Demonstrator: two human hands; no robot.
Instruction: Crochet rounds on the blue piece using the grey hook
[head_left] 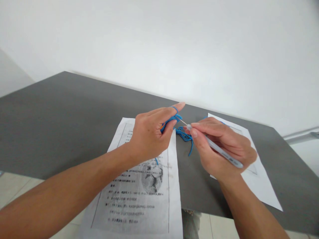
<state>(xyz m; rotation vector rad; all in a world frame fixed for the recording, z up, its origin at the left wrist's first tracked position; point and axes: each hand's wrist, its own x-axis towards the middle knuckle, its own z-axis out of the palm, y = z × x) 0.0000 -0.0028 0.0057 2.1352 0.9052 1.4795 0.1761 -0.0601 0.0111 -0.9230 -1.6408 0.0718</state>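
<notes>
My left hand is raised over the table with blue yarn wound around its outstretched index finger and pinched against the thumb. My right hand grips a pale grey crochet hook like a pen, its thin metal tip reaching into the yarn at my left fingers. A loose tangle of the same blue yarn hangs between the two hands and trails down toward the table.
A dark grey table stands against a white wall. A printed instruction sheet with text and a picture lies under my left hand and overhangs the near edge. A second sheet lies under my right hand.
</notes>
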